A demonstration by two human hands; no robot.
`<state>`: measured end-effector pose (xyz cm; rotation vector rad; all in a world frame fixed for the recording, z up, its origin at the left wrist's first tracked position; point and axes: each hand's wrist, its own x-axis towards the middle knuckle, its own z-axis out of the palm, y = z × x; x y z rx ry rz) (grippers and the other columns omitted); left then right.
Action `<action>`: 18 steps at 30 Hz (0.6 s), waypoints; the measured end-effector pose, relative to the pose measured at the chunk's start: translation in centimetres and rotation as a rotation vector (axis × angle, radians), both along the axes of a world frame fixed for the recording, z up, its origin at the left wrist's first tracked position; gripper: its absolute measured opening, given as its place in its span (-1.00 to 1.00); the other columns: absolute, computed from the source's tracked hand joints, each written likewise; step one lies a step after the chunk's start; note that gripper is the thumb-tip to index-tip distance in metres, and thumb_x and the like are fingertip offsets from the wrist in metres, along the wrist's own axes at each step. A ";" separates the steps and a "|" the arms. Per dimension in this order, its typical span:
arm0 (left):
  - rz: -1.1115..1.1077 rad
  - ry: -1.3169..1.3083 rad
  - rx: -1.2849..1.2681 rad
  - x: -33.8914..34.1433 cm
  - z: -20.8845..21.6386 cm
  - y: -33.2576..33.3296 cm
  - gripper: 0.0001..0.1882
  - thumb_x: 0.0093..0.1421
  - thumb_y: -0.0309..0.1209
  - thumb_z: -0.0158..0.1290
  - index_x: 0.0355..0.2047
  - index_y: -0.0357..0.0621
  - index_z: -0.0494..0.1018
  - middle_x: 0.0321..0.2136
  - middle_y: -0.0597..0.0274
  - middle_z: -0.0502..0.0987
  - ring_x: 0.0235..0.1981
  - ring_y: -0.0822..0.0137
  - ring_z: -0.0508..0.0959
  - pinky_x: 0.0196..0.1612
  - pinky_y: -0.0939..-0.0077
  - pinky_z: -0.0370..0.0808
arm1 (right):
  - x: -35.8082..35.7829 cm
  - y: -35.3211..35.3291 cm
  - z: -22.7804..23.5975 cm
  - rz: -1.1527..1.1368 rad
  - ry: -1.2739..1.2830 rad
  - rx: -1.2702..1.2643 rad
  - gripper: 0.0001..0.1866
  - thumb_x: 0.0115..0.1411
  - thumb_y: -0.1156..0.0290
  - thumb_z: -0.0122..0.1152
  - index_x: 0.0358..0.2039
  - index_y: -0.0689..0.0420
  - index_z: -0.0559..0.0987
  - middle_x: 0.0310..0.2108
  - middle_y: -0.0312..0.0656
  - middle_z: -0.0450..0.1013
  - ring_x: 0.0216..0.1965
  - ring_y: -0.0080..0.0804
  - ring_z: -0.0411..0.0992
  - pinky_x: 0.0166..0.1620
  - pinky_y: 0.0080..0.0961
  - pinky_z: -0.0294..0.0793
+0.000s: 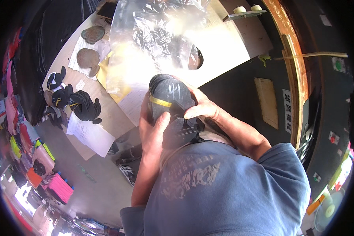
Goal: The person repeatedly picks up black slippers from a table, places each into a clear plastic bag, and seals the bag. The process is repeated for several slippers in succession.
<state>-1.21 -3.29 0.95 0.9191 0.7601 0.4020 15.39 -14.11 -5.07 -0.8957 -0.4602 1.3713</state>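
A thick stack of black sole-shaped pieces stands in front of my chest, gripped from both sides. A yellow band crosses its upper part, and white chalk marks show on the top piece. My left hand is closed around the left side with the thumb pressed on the front. On the right side, my right hand grips the stack, its thumb lying across the top piece. Most of the fingers of both hands are hidden behind the stack. Below the band, the layered edges fan out slightly toward my shirt.
A light worktable carries more bundles of black pieces, paper sheets and two grey-brown flat shapes. Clear plastic sheeting covers its far part in glare. A dark machine panel with wooden boards stands at right.
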 end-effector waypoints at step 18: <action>-0.072 0.761 1.234 -1.1 -11.1 16.7 -0.62 0.21 -0.52 0.17 0.07 -0.23 0.53 -0.11 -0.06 0.58 0.01 -0.03 0.57 0.08 0.18 0.50 | -1.0 -0.5 -1.0 0.122 0.325 -0.103 0.05 -0.01 0.40 0.47 0.45 0.26 0.11 0.27 0.01 0.31 0.11 -0.30 0.46 0.18 -0.38 0.46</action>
